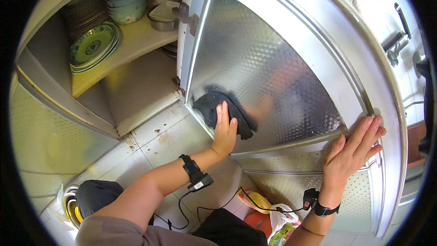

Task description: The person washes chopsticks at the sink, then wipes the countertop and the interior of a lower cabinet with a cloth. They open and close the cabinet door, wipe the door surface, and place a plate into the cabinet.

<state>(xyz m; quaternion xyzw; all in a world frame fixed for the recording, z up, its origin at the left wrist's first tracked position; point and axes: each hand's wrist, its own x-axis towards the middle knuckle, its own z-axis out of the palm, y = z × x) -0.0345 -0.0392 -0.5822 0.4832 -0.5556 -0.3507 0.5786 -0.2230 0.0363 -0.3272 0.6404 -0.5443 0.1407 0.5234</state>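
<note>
My left hand [226,131] presses a black cloth [208,106] flat against the lower hinge-side corner of a cabinet door [254,65]. Its patterned, shiny panel mirrors the hand and the cloth. Metal framing surrounds this panel, and rusty hinges [186,17] join the door to the cabinet. My right hand [353,148] lies on the pale frame at the door's lower outer corner, fingers a little spread, with nothing visible in it. Both wrists wear black straps with small cabled devices.
Inside the open cabinet, a shelf [136,48] bears green plates [92,48], stacked bowls [126,3] and small dishes [164,13]. Crumbs [160,136] litter the tiled floor [170,150]. Nested basins [71,205] stand lower left; a plastic bag [281,217] with greens sits below the door.
</note>
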